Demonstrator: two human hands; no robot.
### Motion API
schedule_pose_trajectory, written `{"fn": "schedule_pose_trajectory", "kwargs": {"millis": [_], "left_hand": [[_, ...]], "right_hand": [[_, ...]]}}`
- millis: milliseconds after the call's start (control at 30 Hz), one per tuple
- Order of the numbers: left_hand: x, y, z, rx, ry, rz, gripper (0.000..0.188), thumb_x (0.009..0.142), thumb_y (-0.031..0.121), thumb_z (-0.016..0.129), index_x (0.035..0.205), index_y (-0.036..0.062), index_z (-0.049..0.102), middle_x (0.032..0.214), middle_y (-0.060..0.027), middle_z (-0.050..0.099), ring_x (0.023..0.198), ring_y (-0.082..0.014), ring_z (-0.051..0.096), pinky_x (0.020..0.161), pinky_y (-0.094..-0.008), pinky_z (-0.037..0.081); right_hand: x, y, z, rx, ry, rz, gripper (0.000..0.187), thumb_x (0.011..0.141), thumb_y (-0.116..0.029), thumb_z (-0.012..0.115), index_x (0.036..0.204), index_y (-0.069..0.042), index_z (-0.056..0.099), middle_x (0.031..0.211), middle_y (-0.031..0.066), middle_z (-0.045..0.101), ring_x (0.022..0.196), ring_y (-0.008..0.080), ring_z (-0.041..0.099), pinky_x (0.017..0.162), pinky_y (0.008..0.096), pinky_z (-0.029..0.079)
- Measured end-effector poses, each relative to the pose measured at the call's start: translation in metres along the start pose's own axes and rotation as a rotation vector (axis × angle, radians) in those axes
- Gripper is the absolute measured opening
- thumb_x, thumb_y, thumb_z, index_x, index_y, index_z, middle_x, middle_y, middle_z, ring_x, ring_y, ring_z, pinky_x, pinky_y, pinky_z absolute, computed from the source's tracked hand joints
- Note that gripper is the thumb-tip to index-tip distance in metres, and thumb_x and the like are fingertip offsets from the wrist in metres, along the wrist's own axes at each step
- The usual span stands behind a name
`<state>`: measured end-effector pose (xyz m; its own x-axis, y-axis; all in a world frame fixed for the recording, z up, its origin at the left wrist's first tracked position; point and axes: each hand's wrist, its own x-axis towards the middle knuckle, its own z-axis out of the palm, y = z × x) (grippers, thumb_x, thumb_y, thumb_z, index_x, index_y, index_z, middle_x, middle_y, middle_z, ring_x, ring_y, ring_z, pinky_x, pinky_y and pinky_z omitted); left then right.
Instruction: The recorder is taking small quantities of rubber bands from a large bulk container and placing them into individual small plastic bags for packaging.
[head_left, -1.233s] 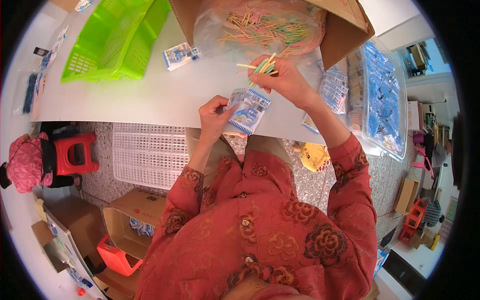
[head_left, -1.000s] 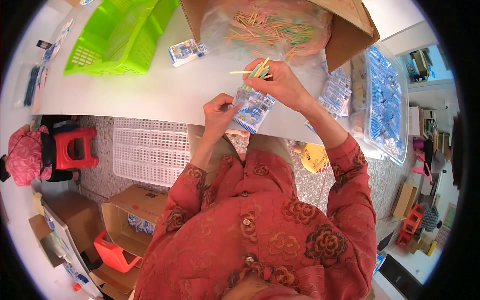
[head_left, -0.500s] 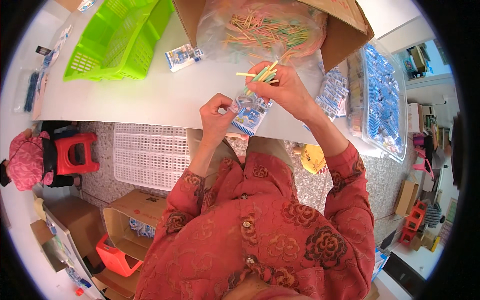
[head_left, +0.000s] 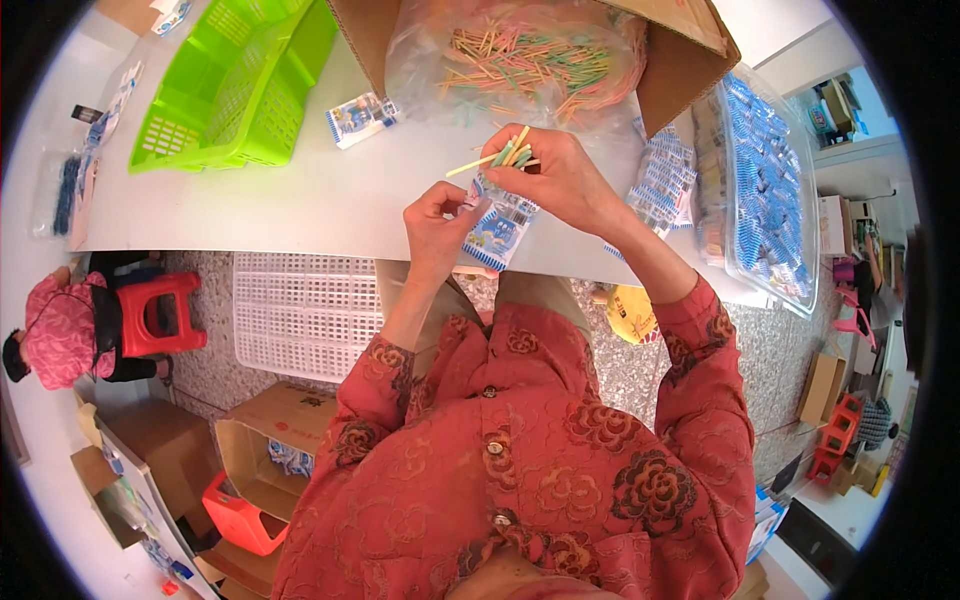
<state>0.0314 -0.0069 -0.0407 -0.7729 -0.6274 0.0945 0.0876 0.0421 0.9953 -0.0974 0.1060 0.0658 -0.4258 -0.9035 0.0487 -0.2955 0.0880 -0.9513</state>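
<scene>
My left hand [head_left: 438, 228] pinches the upper left edge of a small blue-and-white printed packet [head_left: 496, 232] near the table's front edge. Just above the packet's mouth, my right hand [head_left: 563, 180] is closed round a small bunch of thin yellow and green sticks [head_left: 515, 153]. One yellow stick pokes out to the left. The lower ends of the bunch are hidden behind my fingers and the packet. Beyond my hands, a clear plastic bag [head_left: 420, 80] of many pink, yellow and green sticks [head_left: 540, 62] lies in an open cardboard box [head_left: 690, 85].
A green basket [head_left: 215, 150] stands at the far left, with another packet [head_left: 360, 120] beside it. On the right are several packets [head_left: 660, 180] and a clear bin [head_left: 735, 255] of blue-and-white packets. Below the table sits a white crate [head_left: 300, 310]. Another person [head_left: 65, 335] is at left.
My right hand has lowered slightly and moved a little left, bringing the sticks closer to the packet's mouth. My left hand keeps its pinch on the packet.
</scene>
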Motion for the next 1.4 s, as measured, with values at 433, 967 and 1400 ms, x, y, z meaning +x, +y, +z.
{"fn": "schedule_pose_trajectory", "kwargs": {"millis": [433, 967, 1400], "left_hand": [[0.038, -0.013, 0.001, 0.006, -0.058, 0.011, 0.012, 0.074, 0.004, 0.073, 0.076, -0.0005, 0.063, 0.067, 0.0017, 0.060, 0.060, -0.0026, 0.050, 0.054, -0.0186, 0.041], [0.045, -0.008, 0.006, -0.046, -0.090, 0.098, 0.012, 0.075, 0.003, 0.073, 0.077, -0.0007, 0.061, 0.069, 0.0024, 0.059, 0.062, -0.0033, 0.049, 0.056, -0.0186, 0.041], [0.033, 0.005, -0.006, -0.043, -0.071, 0.140, 0.009, 0.077, 0.002, 0.071, 0.079, 0.0001, 0.063, 0.072, 0.0025, 0.059, 0.066, -0.0028, 0.049, 0.060, -0.0176, 0.040]], "right_hand": [[0.028, 0.015, -0.017, -0.026, 0.074, -0.040, 0.023, 0.089, -0.020, 0.056, 0.100, -0.001, 0.064, 0.083, -0.0004, 0.060, 0.074, 0.0060, 0.054, 0.064, 0.0220, 0.045], [0.048, 0.002, -0.025, 0.146, -0.067, 0.128, 0.036, 0.094, -0.032, 0.046, 0.102, -0.002, 0.065, 0.069, -0.0015, 0.057, 0.052, 0.0048, 0.040, 0.048, 0.0223, 0.035], [0.042, -0.028, -0.009, -0.172, -0.219, 0.115, 0.039, 0.096, -0.033, 0.042, 0.112, -0.004, 0.062, 0.090, -0.0013, 0.063, 0.048, 0.0054, 0.040, 0.043, 0.0225, 0.033]]}}
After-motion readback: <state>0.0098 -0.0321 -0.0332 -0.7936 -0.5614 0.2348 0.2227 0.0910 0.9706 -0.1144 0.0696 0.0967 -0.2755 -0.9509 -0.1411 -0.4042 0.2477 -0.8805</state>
